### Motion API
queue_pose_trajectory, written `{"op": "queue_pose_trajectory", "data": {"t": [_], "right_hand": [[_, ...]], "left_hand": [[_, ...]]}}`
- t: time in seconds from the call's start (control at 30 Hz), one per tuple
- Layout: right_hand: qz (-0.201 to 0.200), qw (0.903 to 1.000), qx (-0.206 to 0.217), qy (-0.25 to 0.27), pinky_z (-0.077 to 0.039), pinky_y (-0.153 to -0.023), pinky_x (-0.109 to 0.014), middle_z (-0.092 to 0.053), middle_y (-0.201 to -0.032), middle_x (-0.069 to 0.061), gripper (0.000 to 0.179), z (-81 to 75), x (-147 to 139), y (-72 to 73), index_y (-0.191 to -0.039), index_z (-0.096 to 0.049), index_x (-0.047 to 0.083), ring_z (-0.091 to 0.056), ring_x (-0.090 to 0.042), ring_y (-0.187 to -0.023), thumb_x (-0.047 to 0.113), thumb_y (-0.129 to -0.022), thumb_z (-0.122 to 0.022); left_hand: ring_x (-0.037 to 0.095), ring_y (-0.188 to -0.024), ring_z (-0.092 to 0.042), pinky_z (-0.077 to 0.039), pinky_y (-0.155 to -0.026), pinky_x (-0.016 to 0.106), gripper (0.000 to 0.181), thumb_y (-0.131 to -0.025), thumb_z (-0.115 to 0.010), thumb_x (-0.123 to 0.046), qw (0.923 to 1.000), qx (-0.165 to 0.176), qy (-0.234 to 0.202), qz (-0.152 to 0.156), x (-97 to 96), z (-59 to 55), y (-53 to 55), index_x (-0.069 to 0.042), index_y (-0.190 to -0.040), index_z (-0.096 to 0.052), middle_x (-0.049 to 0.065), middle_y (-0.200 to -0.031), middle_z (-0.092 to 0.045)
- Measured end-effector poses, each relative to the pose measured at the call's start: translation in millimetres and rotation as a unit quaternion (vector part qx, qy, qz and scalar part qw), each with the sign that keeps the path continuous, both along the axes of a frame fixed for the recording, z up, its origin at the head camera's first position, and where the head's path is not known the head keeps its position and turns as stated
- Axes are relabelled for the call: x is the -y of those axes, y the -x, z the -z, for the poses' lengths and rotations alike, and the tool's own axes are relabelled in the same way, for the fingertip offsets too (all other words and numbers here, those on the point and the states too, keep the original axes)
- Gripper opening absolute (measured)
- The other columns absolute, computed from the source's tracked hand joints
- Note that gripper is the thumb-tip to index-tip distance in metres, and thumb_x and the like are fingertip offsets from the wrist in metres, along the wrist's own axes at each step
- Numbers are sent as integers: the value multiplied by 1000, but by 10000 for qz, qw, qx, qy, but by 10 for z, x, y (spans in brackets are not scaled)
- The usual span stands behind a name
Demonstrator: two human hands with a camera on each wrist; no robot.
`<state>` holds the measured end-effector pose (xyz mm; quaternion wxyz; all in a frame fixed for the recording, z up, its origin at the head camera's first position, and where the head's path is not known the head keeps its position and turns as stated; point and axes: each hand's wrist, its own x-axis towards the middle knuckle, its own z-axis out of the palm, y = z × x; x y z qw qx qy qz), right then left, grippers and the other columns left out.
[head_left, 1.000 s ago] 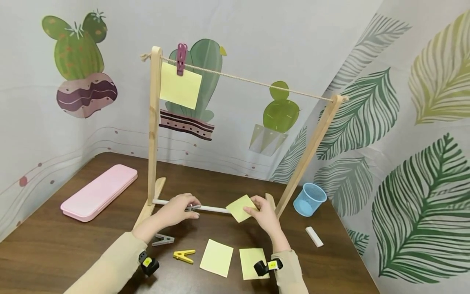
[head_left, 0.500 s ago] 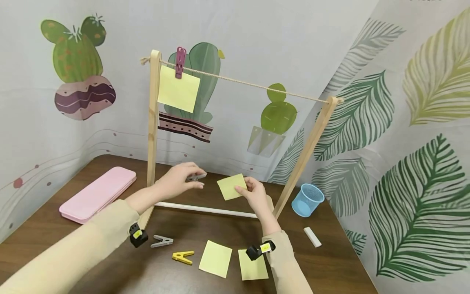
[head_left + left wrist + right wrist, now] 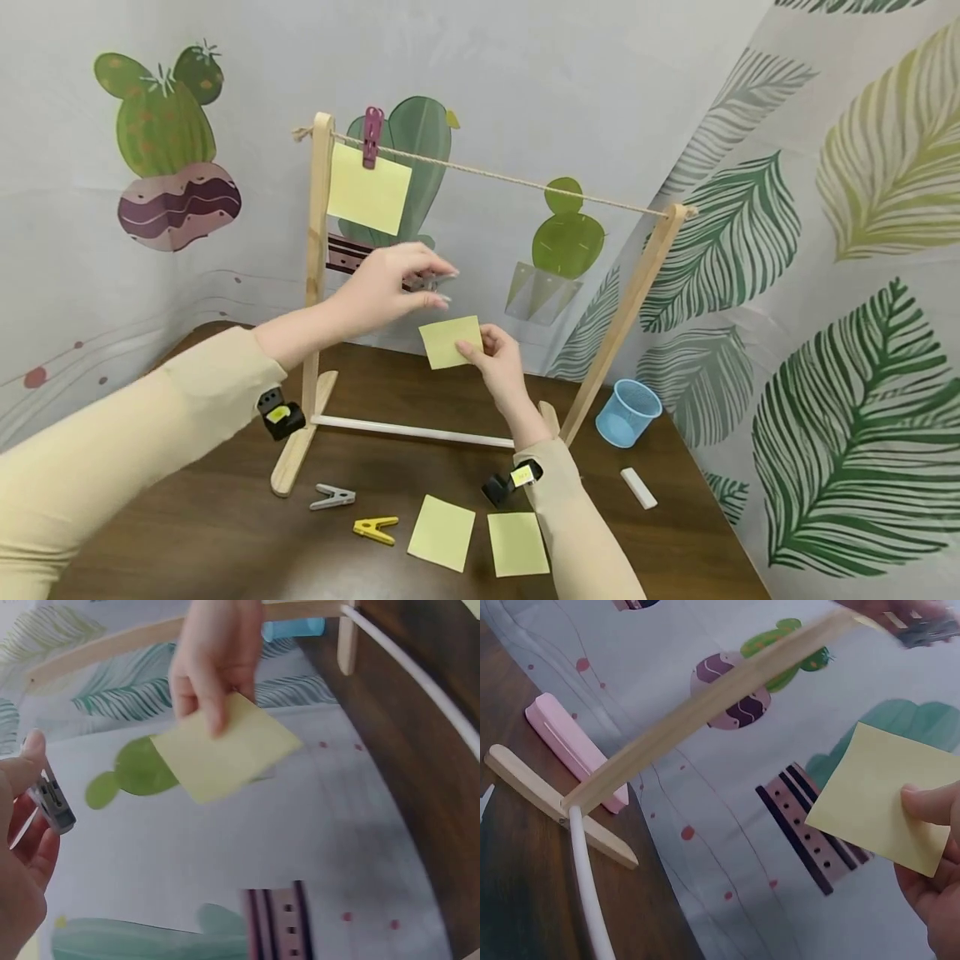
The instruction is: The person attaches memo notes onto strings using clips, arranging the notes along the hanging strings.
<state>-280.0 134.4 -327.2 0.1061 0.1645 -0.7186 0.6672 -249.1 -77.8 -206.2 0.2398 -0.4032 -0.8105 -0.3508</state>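
Between thumb and fingers, my left hand (image 3: 386,287) pinches a grey clothespin (image 3: 54,799), raised in front of the wall below the rope (image 3: 510,178). Lower and to its right, my right hand (image 3: 498,367) holds a yellow sticky note (image 3: 452,342) by one edge, thumb on its face. The note is apart from the rope. At the rope's left end hangs another yellow note (image 3: 367,196), fixed by a purple clothespin (image 3: 372,137). On the table lie a second grey clothespin (image 3: 332,497), a yellow clothespin (image 3: 375,529) and two more notes (image 3: 442,533).
Wooden posts (image 3: 626,321) hold the rope, joined low down by a white bar (image 3: 420,430). Right of the frame stand a blue mesh cup (image 3: 628,414) and a white eraser-like block (image 3: 638,488). A pink case (image 3: 577,750) lies left, seen in the right wrist view.
Both hands have risen from near the white bar, the left with the grey clothespin, the right with the note. My left hand has also moved right, the right hand slightly left.
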Motion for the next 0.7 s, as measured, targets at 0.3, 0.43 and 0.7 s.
{"op": "queue_pose_trajectory", "data": {"t": [0.3, 0.43, 0.7], "right_hand": [[-44, 9973, -408, 607, -52, -68, -18, -67, -79, 6, 13, -370, 194, 104, -96, -60, -7, -63, -4, -72, -5, -86, -68], [-28, 9961, -519, 709, -52, -69, -19, -69, -81, 1, 13, -575, 263, 173, -96, -60, -5, -63, -4, -72, -3, -86, -69], [-138, 9931, -556, 1020, -53, -74, -20, -67, -82, 7, 13, -925, 413, 218, -97, -60, -1, -65, -6, -75, -5, -87, -67]], "left_hand": [[20, -98, -62, -49, -88, 34, 40, -79, -81, -13, 9990, -411, -184, -29, -117, -638, 5, -3, -116, -70, 10, -107, -70], [21, -103, -62, -47, -89, 33, 39, -80, -81, -12, 9986, -354, -394, -96, -161, -822, -13, -4, -116, -70, 10, -111, -71], [11, -98, -59, -47, -91, 22, 33, -86, -76, -13, 9919, 162, -1201, -369, -188, -1107, -25, -7, -118, -71, 10, -112, -70]]}}
